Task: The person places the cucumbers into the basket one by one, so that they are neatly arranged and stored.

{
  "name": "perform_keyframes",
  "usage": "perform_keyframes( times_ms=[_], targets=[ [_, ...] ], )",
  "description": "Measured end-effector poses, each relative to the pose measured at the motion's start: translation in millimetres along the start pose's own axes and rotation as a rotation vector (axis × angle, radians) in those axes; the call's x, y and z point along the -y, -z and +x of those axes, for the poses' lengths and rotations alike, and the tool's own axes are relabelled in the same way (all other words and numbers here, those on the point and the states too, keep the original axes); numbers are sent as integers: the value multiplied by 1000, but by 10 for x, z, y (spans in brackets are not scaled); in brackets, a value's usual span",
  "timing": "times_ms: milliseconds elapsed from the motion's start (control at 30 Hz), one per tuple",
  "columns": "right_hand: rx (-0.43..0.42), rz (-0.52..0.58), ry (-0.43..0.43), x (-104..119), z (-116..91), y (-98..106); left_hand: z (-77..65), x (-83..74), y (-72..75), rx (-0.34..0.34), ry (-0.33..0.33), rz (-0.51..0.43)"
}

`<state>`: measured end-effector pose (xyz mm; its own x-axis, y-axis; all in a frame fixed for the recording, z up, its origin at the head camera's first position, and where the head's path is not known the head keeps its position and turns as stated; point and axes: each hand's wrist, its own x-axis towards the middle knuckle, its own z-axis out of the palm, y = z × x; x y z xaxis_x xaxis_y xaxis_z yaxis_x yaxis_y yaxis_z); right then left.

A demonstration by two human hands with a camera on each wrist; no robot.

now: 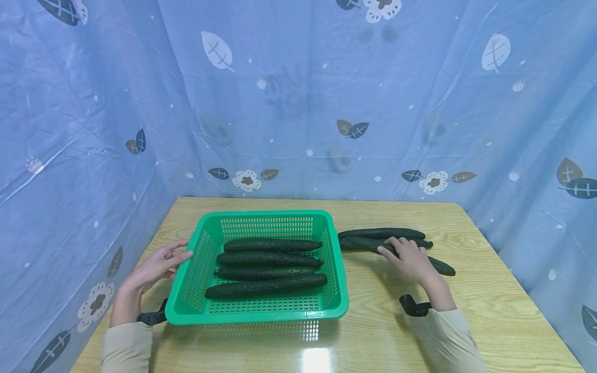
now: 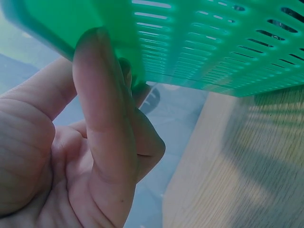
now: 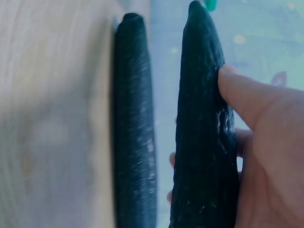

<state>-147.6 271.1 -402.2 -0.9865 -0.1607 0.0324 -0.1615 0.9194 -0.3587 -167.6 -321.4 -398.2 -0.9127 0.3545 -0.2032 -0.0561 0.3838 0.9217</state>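
Observation:
A green plastic basket stands on the table with several dark green cucumbers lying side by side in it. At its left side, my left hand pinches the rim between thumb and fingers; the left wrist view shows fingers against the slotted outer wall. To the right of the basket, my right hand grips a cucumber from above, thumb on one side and fingertips on the other. That cucumber lies at a slant in the head view. Two other cucumbers lie just behind it, partly overlapped.
The wooden table runs out to the front and right. A blue patterned curtain hangs behind it and along both sides. Dark wrist-camera mounts sit at both wrists, the left one close to the basket's corner.

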Motion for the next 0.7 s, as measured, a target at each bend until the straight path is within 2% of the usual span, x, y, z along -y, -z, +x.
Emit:
perform_keyframes(
  times_ms=[300, 700],
  targets=[
    [-58, -19, -17, 194, -57, 185, 1, 2, 0, 5, 6, -10],
    [-77, -37, -12, 514, -127, 360, 7, 0, 2, 1, 21, 2]
  ],
)
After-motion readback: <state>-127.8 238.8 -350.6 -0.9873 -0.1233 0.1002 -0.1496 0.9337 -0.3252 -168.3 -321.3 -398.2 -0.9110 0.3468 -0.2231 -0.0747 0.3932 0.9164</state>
